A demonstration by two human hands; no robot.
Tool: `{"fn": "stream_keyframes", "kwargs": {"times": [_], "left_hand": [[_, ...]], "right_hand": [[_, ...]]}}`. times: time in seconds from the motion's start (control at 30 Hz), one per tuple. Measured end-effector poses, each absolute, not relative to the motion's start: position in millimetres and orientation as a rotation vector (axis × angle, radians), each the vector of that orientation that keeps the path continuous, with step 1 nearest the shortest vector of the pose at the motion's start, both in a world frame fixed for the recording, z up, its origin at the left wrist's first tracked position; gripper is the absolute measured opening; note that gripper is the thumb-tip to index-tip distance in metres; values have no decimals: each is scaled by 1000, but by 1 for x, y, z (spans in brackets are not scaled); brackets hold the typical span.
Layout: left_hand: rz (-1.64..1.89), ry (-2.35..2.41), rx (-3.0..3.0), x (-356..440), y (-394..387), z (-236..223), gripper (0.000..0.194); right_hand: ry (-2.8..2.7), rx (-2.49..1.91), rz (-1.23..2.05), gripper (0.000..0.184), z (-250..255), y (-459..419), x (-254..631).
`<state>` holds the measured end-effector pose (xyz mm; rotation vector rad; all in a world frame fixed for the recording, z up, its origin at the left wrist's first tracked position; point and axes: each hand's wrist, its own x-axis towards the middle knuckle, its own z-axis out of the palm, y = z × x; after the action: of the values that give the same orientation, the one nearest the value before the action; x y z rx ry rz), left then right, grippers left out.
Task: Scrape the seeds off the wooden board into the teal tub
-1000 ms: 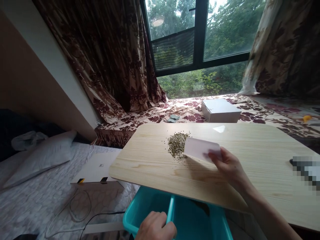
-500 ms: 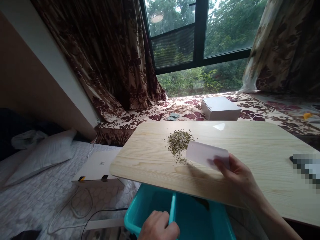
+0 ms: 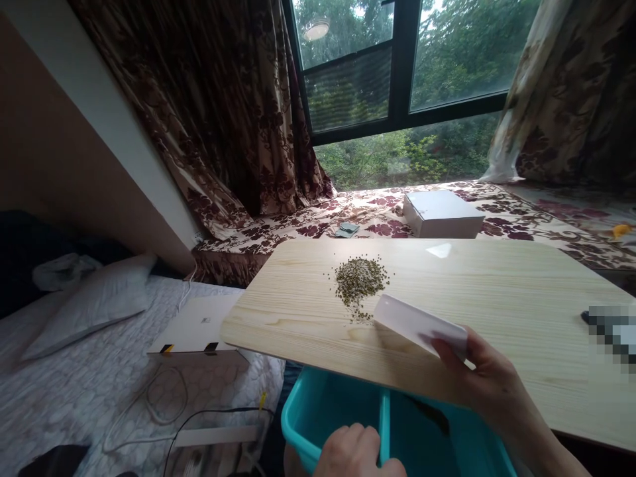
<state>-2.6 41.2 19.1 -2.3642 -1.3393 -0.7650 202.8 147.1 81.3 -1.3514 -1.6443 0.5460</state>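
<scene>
A small heap of olive-green grains (image 3: 358, 280) lies on a pale wooden board (image 3: 497, 291). My right hand (image 3: 489, 381) is closed on a white plastic scraper card (image 3: 417, 322), held tilted just right of and below the heap, clear of the grains. My left hand (image 3: 358, 452) grips the middle divider of a teal plastic bin (image 3: 318, 411) that sits under the board's near edge. The bin's two compartments are partly hidden by the board.
A white box (image 3: 441, 212) and a small grey pouch (image 3: 346, 229) lie on the flowered window seat behind the board. On the bed to the left are a flat white carton (image 3: 193, 324), cables (image 3: 163, 404) and a pillow (image 3: 94, 298). A blurred patch (image 3: 613, 331) covers the board's right end.
My right hand has drawn the scraper card back from the heap, toward me and to the right. The teal bin and my left hand have shifted right. Some grains have spread slightly.
</scene>
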Motion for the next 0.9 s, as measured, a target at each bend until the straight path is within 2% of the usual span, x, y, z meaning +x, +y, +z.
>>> {"fn": "stream_keyframes", "kwargs": {"times": [0.1,0.2,0.4,0.53,0.77,0.9], "left_hand": [[-886,-1365,-2254,4,43,15,40],[-749,-1356,-2341,2,42,16,43],[-522,-1279,-2511,2,42,20,33],[-474,-1366,-2517,13,44,23,39],[-666,-1198,-2605,11,53,30,39],[-604,-1274,-2555,14,52,24,40]], "right_hand": [[-1671,-1339,537,22,83,141,197],[-1689,-1318,545,19,87,135,191],[-1711,-1237,569,13,89,124,187],[-1740,-1184,582,11,85,119,186],[-1813,-1082,633,10,85,108,182],[-1856,-1048,676,11,89,102,182]]}}
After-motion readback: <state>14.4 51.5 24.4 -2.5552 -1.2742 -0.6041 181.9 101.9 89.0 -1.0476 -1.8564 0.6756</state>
